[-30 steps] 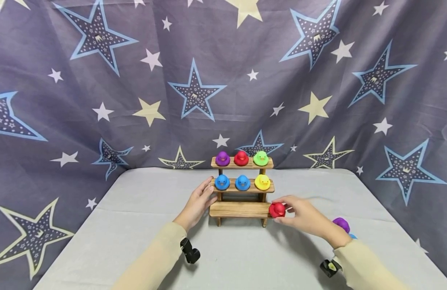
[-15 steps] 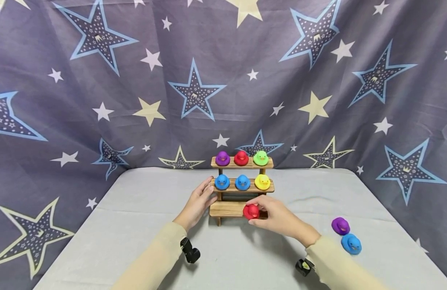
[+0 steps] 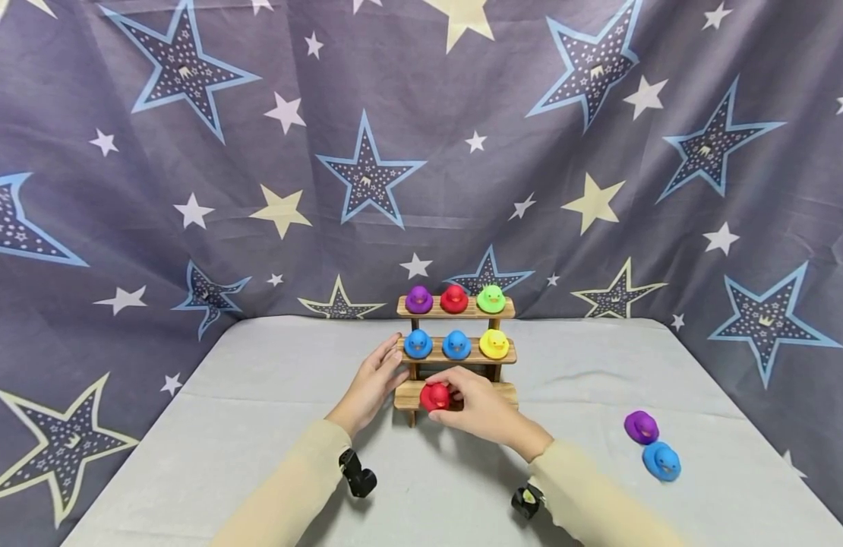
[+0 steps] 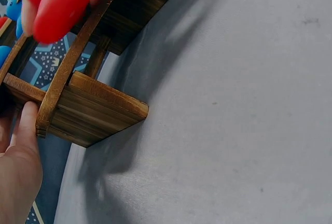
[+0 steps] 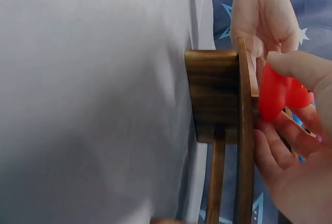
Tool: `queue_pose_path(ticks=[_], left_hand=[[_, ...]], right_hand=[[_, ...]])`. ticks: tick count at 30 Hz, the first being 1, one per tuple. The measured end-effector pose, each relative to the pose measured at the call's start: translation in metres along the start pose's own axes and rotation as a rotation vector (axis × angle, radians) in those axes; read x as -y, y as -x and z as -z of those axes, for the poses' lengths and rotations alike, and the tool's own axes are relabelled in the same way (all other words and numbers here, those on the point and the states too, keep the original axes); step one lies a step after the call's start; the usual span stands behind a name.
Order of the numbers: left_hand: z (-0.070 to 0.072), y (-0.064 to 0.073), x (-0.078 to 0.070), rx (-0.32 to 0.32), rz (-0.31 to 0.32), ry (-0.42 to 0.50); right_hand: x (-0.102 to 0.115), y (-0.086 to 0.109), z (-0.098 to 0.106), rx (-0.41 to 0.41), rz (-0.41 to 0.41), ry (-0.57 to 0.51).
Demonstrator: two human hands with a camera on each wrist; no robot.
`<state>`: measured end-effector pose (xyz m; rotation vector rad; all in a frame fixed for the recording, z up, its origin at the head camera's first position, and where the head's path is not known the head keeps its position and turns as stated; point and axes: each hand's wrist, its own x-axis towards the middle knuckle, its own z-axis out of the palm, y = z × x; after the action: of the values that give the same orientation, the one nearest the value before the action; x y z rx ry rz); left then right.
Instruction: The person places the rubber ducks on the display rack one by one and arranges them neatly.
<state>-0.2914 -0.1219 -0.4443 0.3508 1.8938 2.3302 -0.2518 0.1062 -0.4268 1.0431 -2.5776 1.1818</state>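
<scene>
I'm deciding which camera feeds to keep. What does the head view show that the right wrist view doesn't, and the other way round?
Only the head view: the loose purple duck and loose blue duck on the table. Only the right wrist view: the broad face of a stand leg. Both: the right hand holding a red duck, the left hand, and the wooden stand.

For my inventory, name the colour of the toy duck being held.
The toy duck is red; the head view shows it best.

Grained wooden stand (image 3: pixel 506 393); smooth red duck (image 3: pixel 434 397); cloth backdrop (image 3: pixel 449 175).
</scene>
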Motion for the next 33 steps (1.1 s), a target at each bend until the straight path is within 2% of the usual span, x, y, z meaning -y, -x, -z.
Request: queue_pose_path(ticks=[6, 16, 27, 33], left_hand=[[0.000, 0.001, -0.001, 0.002, 0.001, -0.005], [0.000, 0.002, -0.001, 0.006, -0.001, -0.002], [-0.002, 0.001, -0.001, 0.010, -0.006, 0.019], [-0.002, 0.001, -0.001, 0.015, -0.011, 0.020]], right_hand=[[0.002, -0.010, -0.012, -0.063, -0.043, 0.016], [-0.002, -0.018, -0.028, -0.124, -0.132, -0.121], [0.000, -0.020, -0.032, -0.156, -0.146, -0.065], [0.002, -0.020, -0.032, -0.138, -0.148, -0.048]])
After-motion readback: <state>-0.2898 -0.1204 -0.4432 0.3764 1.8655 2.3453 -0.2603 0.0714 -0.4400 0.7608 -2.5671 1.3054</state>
